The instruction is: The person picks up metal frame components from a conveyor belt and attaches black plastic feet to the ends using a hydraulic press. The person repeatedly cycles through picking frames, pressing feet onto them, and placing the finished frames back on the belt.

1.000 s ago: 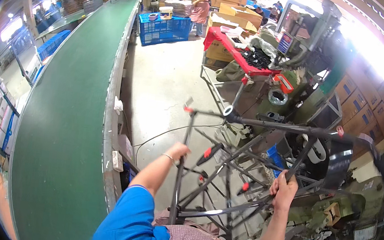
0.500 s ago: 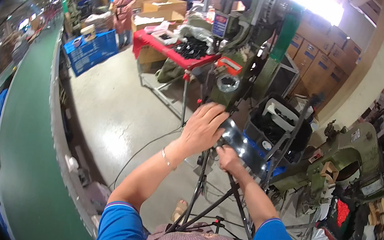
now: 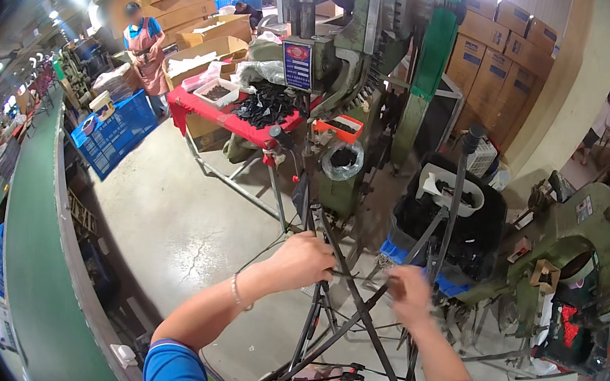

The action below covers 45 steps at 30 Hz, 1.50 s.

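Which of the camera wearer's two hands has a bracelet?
The left hand, beside the black frame: a thin, light bracelet circles that wrist. The right hand, blurred, shows none.

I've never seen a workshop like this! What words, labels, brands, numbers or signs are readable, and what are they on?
Nothing here is clear enough to quote.
Red-and-blue sign on the tall machine: pale lines of print, too small to read reliably.
Stacked cardboard boxes at the back right: dark blue printed patches, too small to read.
Pale label on the green machine at right: too small to read.
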Motion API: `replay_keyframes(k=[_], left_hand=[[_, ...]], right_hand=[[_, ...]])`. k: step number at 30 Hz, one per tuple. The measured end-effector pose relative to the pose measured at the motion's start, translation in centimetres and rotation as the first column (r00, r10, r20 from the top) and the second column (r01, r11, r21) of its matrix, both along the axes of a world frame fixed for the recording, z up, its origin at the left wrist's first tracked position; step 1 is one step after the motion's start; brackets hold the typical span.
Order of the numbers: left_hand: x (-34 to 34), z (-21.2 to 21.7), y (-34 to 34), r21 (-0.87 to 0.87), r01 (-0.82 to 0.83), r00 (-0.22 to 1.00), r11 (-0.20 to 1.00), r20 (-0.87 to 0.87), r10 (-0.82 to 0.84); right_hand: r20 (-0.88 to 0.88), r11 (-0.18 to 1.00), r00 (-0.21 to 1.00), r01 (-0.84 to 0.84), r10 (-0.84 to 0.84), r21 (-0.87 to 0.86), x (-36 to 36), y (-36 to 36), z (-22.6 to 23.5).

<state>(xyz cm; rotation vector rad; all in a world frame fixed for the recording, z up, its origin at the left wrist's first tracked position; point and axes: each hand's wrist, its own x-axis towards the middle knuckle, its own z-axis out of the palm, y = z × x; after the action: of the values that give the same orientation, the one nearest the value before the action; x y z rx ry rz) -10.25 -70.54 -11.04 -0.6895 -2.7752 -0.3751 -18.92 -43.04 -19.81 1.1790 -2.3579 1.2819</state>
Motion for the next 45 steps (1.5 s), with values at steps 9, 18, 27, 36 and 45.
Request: replay_keyframes(k=[9,18,27,36,45], left_hand=[[-2.5,1.7,-5.5,0.471,-0.002,0.999,0.882,0.049,-0.024],[-3.6,4.2,-14.3,0.707,-0.03,0.958,0.706,0.221,-0.181],[-9.0,-3.2,-21.5,0.928,-0.293,0.889,0.229,0.353,-0.292],[-17.6,-8.1,-23.1,0.928,-0.372,0.869,-0.006,0.346,-0.354],[-25.7,-9.1,-24.8,0.924,-0.366,0.928,0.113,0.371,-0.03]], right_hand=[[0.958,0.819,-0.207,0.501,-0.2,0.28,3.0,12.6,-23.3],[0.928,0.516,-0.007,0.83,-0.372,0.213,9.2,7.1,-22.4],[0.625,0.231,-0.026,0.917,-0.78,0.325,16.7,5.5,-7.2],[0.296,0.104,-0.038,0.887,-0.955,0.449,21.7,6.9,5.6],[0.373,0.111,-0.086,0.872,-0.924,0.477,23.3,4.6,1.1]])
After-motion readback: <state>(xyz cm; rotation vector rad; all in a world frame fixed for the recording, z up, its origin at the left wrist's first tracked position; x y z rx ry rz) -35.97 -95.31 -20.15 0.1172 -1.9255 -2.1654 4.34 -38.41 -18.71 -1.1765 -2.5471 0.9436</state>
